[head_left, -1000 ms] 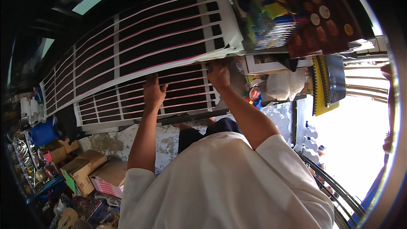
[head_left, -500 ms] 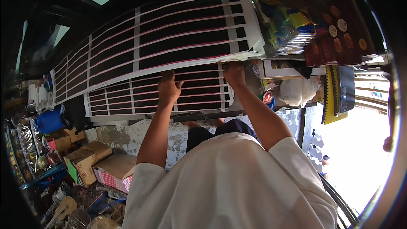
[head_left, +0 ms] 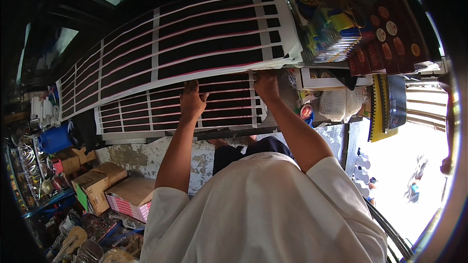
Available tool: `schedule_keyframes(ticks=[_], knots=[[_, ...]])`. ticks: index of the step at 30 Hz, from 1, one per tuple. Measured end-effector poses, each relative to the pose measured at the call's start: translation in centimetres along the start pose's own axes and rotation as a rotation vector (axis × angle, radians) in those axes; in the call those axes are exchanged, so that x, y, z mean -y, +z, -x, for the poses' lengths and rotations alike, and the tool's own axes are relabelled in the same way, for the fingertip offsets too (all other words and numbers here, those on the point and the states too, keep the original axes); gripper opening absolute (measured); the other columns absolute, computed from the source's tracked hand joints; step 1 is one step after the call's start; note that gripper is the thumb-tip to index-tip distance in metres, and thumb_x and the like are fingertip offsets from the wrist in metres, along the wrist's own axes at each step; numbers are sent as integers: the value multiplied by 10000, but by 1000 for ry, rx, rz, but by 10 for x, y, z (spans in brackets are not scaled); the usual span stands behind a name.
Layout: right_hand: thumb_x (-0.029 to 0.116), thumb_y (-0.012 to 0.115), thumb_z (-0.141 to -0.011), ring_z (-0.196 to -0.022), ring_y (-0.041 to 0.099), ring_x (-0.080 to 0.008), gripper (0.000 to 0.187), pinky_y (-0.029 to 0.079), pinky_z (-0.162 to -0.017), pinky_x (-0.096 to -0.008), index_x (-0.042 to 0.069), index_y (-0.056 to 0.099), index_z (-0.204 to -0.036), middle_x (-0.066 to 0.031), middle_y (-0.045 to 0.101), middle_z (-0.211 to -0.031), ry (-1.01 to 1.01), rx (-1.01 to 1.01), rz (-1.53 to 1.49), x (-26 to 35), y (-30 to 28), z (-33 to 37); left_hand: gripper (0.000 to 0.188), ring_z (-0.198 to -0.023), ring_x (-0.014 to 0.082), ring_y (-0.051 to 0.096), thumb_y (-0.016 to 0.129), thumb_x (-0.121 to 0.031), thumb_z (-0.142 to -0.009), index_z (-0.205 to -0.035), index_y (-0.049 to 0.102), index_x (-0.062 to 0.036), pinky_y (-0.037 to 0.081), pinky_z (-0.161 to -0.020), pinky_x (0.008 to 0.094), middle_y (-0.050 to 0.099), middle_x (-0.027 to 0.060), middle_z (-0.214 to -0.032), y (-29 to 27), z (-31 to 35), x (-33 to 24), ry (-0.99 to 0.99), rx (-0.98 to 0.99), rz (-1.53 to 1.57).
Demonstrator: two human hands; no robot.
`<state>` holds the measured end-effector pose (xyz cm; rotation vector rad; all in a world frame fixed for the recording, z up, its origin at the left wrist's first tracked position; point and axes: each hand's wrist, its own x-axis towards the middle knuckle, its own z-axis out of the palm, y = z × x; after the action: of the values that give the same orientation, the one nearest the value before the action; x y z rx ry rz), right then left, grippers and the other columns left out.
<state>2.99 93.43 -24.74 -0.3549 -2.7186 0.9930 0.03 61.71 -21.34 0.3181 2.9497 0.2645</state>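
A large black sheet, crossed by white strips with thin red edges, slopes across the bench. Below its near edge lies a second black striped sheet. My left hand rests on this lower sheet, thumb spread from the fingers, and its fingertips reach the upper sheet's near edge. At the lower sheet's right end, my right hand has its fingers curled in by a white crossing strip. What those fingers grip, if anything, is hidden.
Right of the sheets stand a clear tub of packed goods, dark red boxes and a bubble-wrapped bundle. Cardboard boxes, a blue container and clutter fill the left. Spiral-bound books hang by the bright opening.
Both hands stay almost where they were on the lower sheet. The view has shifted slightly, and a blurred shape now shows in the bright opening at right.
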Motion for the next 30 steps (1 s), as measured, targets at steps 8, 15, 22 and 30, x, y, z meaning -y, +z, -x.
schedule_keyframes(ticks=[8,15,22,30], knots=[[75,703,-827,-1073,718,-543,266,599,-953,-598,-1,754,-1077,-294,762,-1074,81,72,9,12,-8,-7,762,-1649,393,399,769,-395,-1062,-1676,478,-50,447,-1262,669,471,211,-1736,-1,-2,1,10,0,13],[101,698,-822,-1063,733,-529,264,610,-979,-579,0,773,-1055,-298,775,-1073,136,176,37,6,-6,-15,739,-1650,401,396,744,-401,-1079,-1669,485,-40,441,-1254,686,480,221,-1725,-3,1,-1,12,-6,1],[127,687,-869,-1063,741,-531,259,617,-976,-572,-11,773,-1071,-312,774,-1093,-14,61,58,-3,-2,-13,716,-1664,427,356,637,-397,-1139,-1702,405,-22,397,-1254,753,429,235,-1750,6,12,-3,67,-87,-38],[149,676,-927,-1170,704,-545,290,582,-1045,-589,-26,756,-1144,-336,752,-1185,42,93,8,-9,1,-12,693,-1667,433,343,598,-349,-1157,-1730,358,-41,371,-1274,753,393,235,-1769,7,16,-4,86,-96,-50]])
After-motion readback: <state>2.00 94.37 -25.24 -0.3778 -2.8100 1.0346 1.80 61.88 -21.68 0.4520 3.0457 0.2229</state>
